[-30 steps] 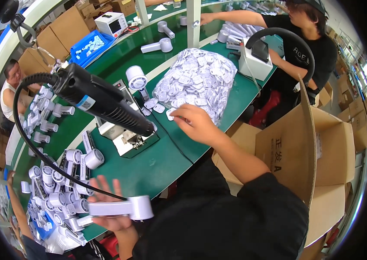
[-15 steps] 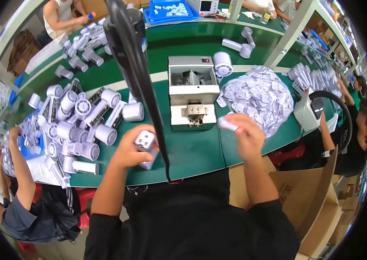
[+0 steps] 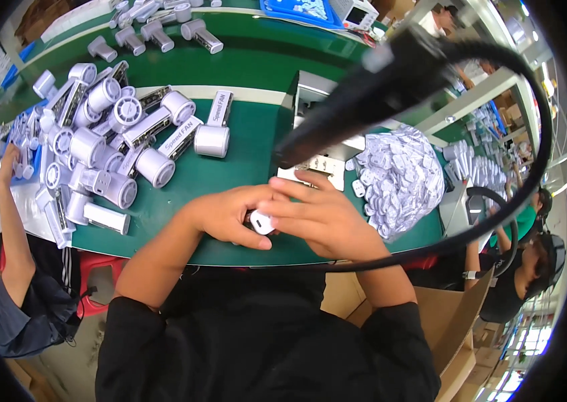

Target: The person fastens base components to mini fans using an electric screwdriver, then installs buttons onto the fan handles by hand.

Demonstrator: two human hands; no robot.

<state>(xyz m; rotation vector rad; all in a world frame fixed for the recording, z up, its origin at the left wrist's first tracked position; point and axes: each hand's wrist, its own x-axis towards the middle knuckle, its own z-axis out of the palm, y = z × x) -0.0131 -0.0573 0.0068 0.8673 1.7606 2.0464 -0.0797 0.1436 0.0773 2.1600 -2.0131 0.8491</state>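
Note:
My left hand (image 3: 226, 213) is closed around a white handheld-fan body, mostly hidden in the palm. At its end facing up is a small white cap (image 3: 261, 222) with a dark slot. Over from the right comes my right hand (image 3: 327, 221), its fingers bent onto the cap and touching the left hand. Above both hands hangs a black electric screwdriver (image 3: 364, 94), slanting with its tip just beyond my fingers. Beyond them stands a metal screw feeder (image 3: 320, 84), partly hidden by the screwdriver.
White handheld fans (image 3: 106, 144) lie heaped at the left. A clear bag of small white caps (image 3: 400, 177) sits at the right. The screwdriver's black cable (image 3: 544, 147) loops round the right side. A cardboard box (image 3: 454, 318) is by my right side. Co-workers sit on both sides.
My right hand has brought the small white piece leftward to the fan body in my left hand. The hands now meet. My view has shifted, and the screwdriver appears farther right.

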